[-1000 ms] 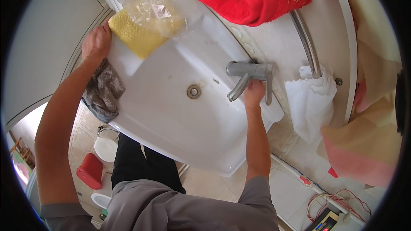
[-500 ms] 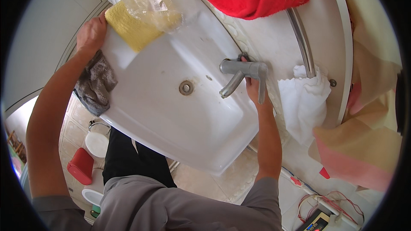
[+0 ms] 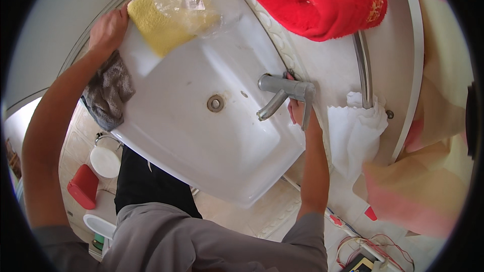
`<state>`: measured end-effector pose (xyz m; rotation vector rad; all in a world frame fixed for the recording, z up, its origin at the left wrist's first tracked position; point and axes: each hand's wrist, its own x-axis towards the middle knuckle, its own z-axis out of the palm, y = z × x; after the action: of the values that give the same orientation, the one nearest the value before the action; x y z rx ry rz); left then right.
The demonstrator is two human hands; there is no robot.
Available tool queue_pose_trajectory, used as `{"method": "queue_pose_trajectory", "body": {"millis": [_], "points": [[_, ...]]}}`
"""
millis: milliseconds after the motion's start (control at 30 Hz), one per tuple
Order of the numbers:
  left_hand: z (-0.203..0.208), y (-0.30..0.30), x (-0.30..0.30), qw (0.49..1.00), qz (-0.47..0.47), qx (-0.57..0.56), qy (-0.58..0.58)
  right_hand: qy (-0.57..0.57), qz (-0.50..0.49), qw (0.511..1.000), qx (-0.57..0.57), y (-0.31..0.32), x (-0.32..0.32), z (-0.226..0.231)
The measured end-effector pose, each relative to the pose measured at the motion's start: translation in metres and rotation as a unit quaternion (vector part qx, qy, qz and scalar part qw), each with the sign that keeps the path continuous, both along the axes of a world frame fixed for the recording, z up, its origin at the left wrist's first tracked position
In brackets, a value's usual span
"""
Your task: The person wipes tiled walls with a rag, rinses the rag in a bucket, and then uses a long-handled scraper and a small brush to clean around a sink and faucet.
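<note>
My left hand [image 3: 109,30] rests at the left rim of the white sink [image 3: 166,131], its fingers curled at the edge beside a yellow cloth [image 3: 161,27]. Below that hand, a grey towel [image 3: 108,90] hangs over the rim. On the right, my right hand [image 3: 297,111] reaches behind the metal faucet [image 3: 285,88], which covers much of it. A fingertip shows past the far side of the faucet, near a small dark thing [image 3: 291,73] that I cannot make out. The fingers look closed round the back of the faucet's base.
A clear plastic bag [image 3: 189,0] lies partly on the yellow cloth. Beyond the sink, a red towel [image 3: 317,5] and a white cloth [image 3: 358,131] hang by a metal bar [image 3: 364,70]. A red box [image 3: 83,186] and wires [image 3: 373,247] are lower down.
The view has shifted slightly, so the sink and towels sit a little differently in the picture. Both hands keep nearly the same places at the rim and behind the faucet.
</note>
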<state>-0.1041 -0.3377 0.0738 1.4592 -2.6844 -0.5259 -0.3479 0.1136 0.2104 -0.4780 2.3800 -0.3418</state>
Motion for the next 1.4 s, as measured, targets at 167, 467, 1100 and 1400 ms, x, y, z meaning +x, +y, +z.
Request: {"method": "queue_pose_trajectory", "body": {"millis": [167, 467, 1100, 1400], "points": [[0.004, 0.002, -0.001, 1.000, -0.008, -0.011, -0.003, -0.056, 0.072, 0.991, -0.092, -0.023, -0.010, -0.013], [-0.007, -0.008, 0.002, 0.999, 0.014, 0.005, -0.035, 0.277, 0.307, 0.904, -0.109, 0.014, -0.015, -0.040], [0.001, -0.004, -0.006, 1.000, 0.006, 0.017, -0.025, 0.319, 0.237, 0.918, -0.012, 0.088, -0.010, -0.108], [0.012, 0.003, 0.003, 0.999, -0.010, -0.004, -0.030, 0.085, 0.004, 0.987, -0.133, 0.090, 0.021, -0.103]]}}
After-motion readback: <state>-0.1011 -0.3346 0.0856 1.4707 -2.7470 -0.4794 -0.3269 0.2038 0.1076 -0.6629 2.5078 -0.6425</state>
